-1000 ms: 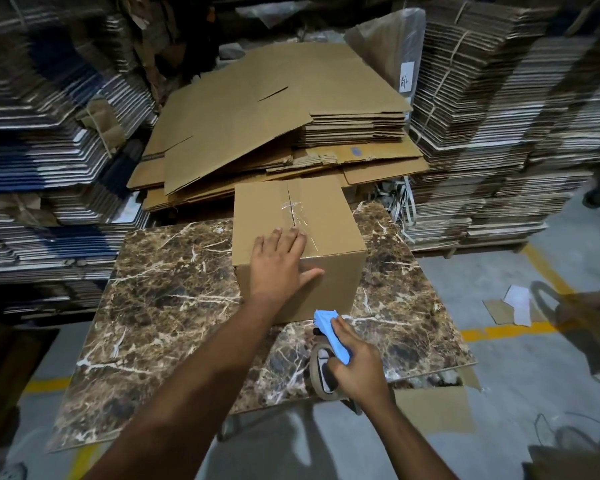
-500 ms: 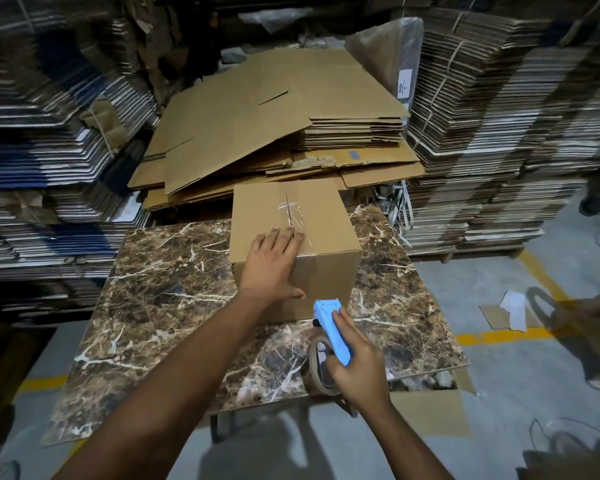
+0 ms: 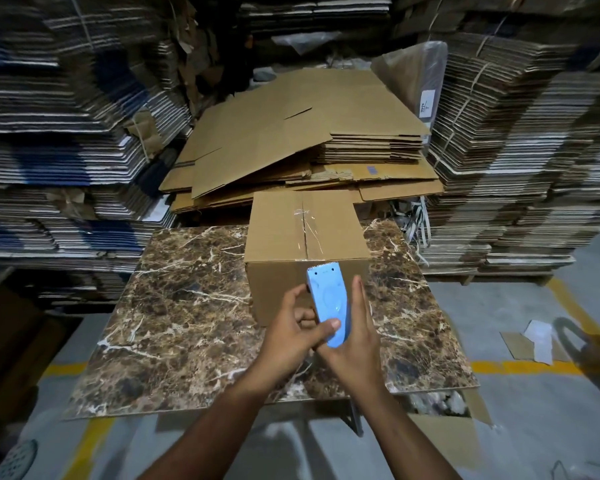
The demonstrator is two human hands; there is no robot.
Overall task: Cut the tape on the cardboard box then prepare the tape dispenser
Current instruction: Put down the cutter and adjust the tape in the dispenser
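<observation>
Both hands were on the tape dispenser (image 3: 328, 304) when I checked this moment. Left hand (image 3: 293, 336) was curled round its left edge, thumb pressed on the lower face. Right hand (image 3: 355, 344) cradled it from the right and below, fingers extended up along the side. Dispenser was held in the air just in front of the cardboard box (image 3: 307, 237), serrated edge up, not touching it as far as I could tell.

Progress, my read: nobody was touching the box, and clear tape (image 3: 309, 233) ran along the top seam with a wrinkled patch mid-way. It looked cut free from the dispenser, so step one seemed done. Prepping the dispenser looked in hand; whether the tape end was threaded, I couldn't tell, since the roll was hidden behind the hands.

Materials: dispenser was smooth light-blue plastic, flat oblong face, toothed blade at the top. Box was plain brown corrugated, square-edged, matte. Tape was glossy and crinkled. Desk (image 3: 174, 306) was a brown marble-pattern slab, polished, white veins. Flattened cardboard sheets (image 3: 291, 133) lay stacked behind it, with bundled stacks either side.
</observation>
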